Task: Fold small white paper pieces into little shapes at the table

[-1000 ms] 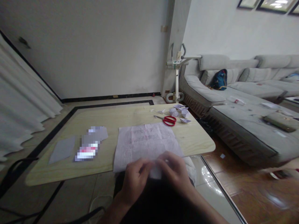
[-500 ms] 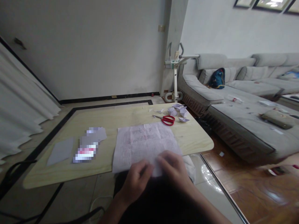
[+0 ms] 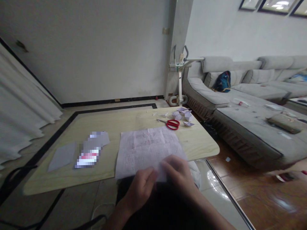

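As the left fingers (image 3: pixel 150 175) and right fingers (image 3: pixel 169 164) pinch it, the small paper (image 3: pixel 162 175) looks white, blurred.

small paper (image 3: pixel 162 176) between left fingers (image 3: pixel 150 176) and right fingers (image 3: pixel 169 165), at near edge of bench (image 3: pixel 103 121). large sheet (image 3: pixel 148 147) mid-bench, overhanging that edge. scissors (image 3: pixel 172 124) just behind it, toward far right corner. folded papers (image 3: pixel 177 115) at that corner, scraps (image 3: pixel 164 115) left of them. loose sheet (image 3: pixel 61 156) near left end, pixelated item (image 3: pixel 88 151) between it and large sheet.
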`<state>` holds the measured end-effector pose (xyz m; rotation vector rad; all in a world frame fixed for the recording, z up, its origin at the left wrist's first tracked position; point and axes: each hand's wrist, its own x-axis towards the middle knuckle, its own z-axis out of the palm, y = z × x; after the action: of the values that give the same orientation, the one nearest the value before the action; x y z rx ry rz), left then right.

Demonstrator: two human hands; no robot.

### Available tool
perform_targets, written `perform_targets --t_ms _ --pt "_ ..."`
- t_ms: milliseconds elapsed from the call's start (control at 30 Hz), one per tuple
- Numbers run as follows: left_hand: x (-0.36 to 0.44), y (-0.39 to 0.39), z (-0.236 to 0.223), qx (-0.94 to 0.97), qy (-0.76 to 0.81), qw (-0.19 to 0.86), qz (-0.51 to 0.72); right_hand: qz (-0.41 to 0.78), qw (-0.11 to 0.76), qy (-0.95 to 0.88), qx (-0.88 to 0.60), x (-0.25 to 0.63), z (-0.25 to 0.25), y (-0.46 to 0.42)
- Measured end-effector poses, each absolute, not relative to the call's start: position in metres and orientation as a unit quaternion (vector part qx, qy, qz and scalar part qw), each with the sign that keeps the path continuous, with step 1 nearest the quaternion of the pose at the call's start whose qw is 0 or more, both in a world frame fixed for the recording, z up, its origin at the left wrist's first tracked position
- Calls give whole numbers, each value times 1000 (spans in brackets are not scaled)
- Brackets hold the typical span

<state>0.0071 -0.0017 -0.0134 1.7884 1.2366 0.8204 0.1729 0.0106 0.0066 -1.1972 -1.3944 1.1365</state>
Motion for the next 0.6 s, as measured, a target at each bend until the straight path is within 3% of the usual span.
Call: perform_targets --t_ms 333,500,600 --pt "7 0 -15 664 496 380 412 473 497 -532 -496 173 4 11" --pt "-2 9 -19 672 514 275 457 511 443 -578 -457 172 3 13" --pt "-2 12 -17 688 512 265 441 514 451 -567 -459 174 0 15"
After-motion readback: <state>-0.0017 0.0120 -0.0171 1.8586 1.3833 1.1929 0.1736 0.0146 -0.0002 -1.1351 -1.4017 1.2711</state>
